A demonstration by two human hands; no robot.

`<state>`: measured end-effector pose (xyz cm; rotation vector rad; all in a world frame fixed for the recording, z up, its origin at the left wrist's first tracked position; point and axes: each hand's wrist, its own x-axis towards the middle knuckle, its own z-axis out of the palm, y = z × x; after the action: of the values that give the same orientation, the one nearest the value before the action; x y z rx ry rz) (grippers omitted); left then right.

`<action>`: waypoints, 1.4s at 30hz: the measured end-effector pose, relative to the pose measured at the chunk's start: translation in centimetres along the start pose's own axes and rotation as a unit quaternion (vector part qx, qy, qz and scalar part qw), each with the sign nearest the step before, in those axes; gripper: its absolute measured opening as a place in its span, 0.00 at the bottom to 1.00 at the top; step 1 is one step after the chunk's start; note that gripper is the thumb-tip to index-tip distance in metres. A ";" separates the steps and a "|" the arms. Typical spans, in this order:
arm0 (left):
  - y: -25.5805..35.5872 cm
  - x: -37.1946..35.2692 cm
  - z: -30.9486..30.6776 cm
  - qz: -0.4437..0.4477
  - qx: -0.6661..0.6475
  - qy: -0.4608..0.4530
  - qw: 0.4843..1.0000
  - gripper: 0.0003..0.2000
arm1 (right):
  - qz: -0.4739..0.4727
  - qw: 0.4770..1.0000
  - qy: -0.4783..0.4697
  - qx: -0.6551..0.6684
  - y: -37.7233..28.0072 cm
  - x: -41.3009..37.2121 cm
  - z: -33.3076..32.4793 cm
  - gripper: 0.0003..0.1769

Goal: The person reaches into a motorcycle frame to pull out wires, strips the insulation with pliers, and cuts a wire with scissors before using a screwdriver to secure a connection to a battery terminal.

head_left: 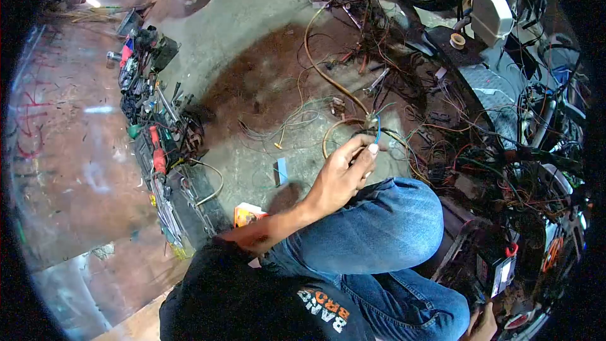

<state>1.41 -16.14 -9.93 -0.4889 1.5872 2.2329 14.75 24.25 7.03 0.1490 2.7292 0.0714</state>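
Above my raised knee, my left hand (351, 167) is closed in a pinch on a thin blue wire (379, 127). The wire runs up from the fingertips to a bundle where a thick tan cable (314, 57) bends down. Low at the right, my right hand (483, 323) shows only in part beside my other knee, near a black battery (495, 269) with a red terminal piece. What its fingers do is hidden.
A long row of tools with a red-handled tool (157, 151) lies at the left. Tangled wires (435, 113) spread over the floor at the right, by vehicle parts and a white container (492, 16). An orange box (249, 214) lies by my forearm.
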 end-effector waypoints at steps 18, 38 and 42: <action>7.9 12.0 -16.6 0.101 0.422 0.241 0.868 0.36 | -0.011 1.000 0.015 -0.013 1.4 -0.8 1.0 0.15; -15.0 -2.0 -23.4 -0.058 0.667 0.418 0.613 0.37 | 0.024 0.999 0.031 0.020 2.3 -0.7 2.6 0.08; -18.9 -1.3 -28.8 -0.124 0.520 0.558 0.635 0.39 | 0.010 1.000 0.024 0.017 0.5 -0.6 0.1 0.15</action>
<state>13.60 -37.79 -33.83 -1.6688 2.6745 0.2868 15.37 24.69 7.18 0.1873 2.7788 0.0338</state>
